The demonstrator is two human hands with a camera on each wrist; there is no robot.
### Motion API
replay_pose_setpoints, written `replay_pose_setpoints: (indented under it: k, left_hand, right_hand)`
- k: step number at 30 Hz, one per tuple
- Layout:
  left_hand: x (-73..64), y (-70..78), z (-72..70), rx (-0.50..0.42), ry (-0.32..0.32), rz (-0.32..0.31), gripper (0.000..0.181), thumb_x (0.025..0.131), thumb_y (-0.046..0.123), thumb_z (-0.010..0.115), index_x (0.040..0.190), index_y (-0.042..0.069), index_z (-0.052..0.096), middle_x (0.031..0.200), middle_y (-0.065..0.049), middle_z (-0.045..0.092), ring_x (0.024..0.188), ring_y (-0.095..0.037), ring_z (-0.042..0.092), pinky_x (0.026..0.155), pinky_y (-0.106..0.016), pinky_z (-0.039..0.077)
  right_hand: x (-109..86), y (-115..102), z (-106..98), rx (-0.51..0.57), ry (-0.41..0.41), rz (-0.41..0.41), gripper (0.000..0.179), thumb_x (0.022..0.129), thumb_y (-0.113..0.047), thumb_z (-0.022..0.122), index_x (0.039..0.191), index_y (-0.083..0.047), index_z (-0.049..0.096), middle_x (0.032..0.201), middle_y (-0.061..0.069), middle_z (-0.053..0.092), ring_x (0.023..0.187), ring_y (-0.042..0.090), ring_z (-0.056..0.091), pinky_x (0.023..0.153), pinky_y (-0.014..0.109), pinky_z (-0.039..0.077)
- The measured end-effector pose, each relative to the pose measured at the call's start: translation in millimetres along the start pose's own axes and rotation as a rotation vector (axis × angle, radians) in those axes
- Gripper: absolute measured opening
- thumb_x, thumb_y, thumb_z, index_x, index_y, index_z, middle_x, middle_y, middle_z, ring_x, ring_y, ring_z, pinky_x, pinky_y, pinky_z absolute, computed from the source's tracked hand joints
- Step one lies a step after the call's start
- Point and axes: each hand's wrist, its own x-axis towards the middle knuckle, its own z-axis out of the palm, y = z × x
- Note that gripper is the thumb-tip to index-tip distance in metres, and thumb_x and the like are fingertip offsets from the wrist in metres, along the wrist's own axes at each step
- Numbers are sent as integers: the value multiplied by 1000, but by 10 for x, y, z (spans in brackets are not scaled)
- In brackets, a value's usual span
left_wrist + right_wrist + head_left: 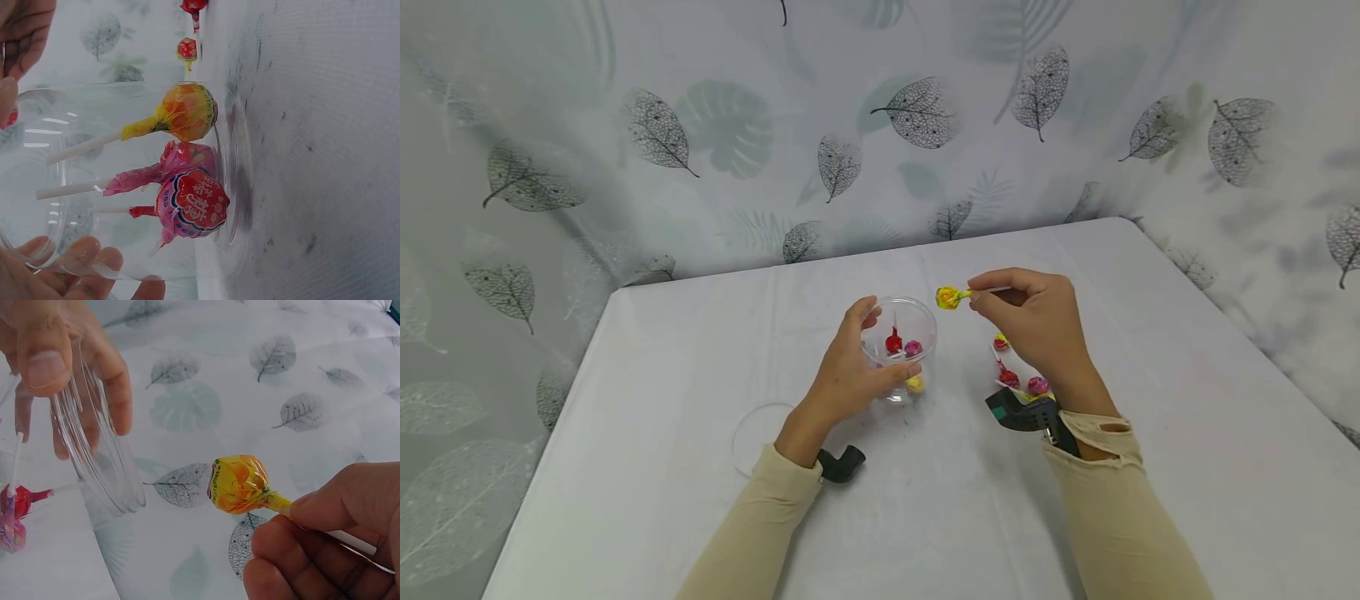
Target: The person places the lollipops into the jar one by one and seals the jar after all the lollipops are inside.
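Note:
My left hand (842, 375) grips a clear plastic jar (921, 321), thumb on the near side and fingers round the far side by the rim. Inside it several wrapped lollipops stand heads down, among them a yellow lollipop (190, 112), a pink lollipop (181, 159) and a red-and-pink lollipop (197, 203). To the right of the jar's mouth, my right hand (1030, 321) pinches another yellow lollipop (239, 484) by its white stick between thumb and fingers. Its wrapped head points left toward the jar, with a gap between them.
Several more lollipops lie on the white-covered table (662, 358) below the right wrist, such as a red lollipop (1008, 379) and a pink one (1037, 385). A clear round lid (735, 433) lies left, partly behind the left forearm. Leaf-patterned cloth (730, 125) hangs behind.

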Motion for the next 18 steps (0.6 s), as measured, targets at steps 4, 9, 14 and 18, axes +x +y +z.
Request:
replay_pose_setpoints:
  k: [4, 9, 14, 18]
  left_hand:
    - [0, -3, 1, -5, -1, -2, 104, 82, 41, 88, 161, 16, 26, 157, -10, 47, 144, -21, 44, 115, -58, 40]
    - [1, -14, -7, -16, -4, 4, 103, 82, 42, 88, 161, 17, 26, 157, -11, 46, 144, -21, 44, 116, -58, 39]
    - [-2, -15, -9, -15, -5, 1, 104, 82, 44, 87, 161, 19, 26, 158, -9, 46, 145, -20, 43, 117, -58, 39]
    - [-4, -6, -10, -10, -9, -3, 105, 82, 45, 87, 162, 19, 25, 159, -8, 45, 146, -20, 42, 117, -58, 38]
  right_hand:
    - [-11, -9, 45, 16, -11, 5, 15, 98, -8, 67, 104, -3, 81, 98, 12, 79, 79, 10, 73, 53, 22, 50]
    - [-21, -16, 95, 18, -23, 1, 15, 98, -7, 67, 103, -3, 81, 99, 11, 79, 75, 11, 71, 50, 22, 49]
    - [-24, -17, 135, 7, -27, -22, 13, 96, -4, 69, 102, -3, 81, 100, 11, 79, 79, 10, 73, 65, 20, 55]
    - [-32, -19, 163, 15, -43, -11, 13, 96, -4, 70, 103, -5, 81, 101, 9, 79, 81, 11, 74, 70, 21, 57]
